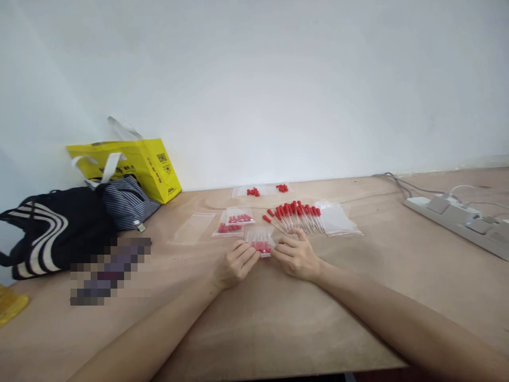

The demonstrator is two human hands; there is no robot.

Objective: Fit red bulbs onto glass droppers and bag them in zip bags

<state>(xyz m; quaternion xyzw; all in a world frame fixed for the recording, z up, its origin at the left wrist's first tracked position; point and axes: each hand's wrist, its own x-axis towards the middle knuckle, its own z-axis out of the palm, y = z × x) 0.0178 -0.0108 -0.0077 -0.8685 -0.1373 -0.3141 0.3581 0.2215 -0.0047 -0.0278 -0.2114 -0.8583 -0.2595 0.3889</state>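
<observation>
My left hand [237, 265] pinches the left corner of a small clear plastic bag [259, 235]. Several red-bulbed droppers lie side by side inside it, bulbs toward me. At the bag's right corner, my right hand [296, 257] is closed with thumb and fingers on the edge. Just beyond sit two more filled bags, one bag [239, 216] overlapping the other [228, 228]. A fan of loose glass droppers with red bulbs [298, 209] spreads behind my right hand. To its right is a stack of flat clear bags [340, 218].
Two groups of small red bulbs [253, 192] rest on clear plastic near the wall. A flat clear bag [194, 228] lies left of the filled ones. A yellow tote [163, 175], a striped pouch [129, 201] and a black bag [75, 223] stand left; a power strip [457, 223] lies right.
</observation>
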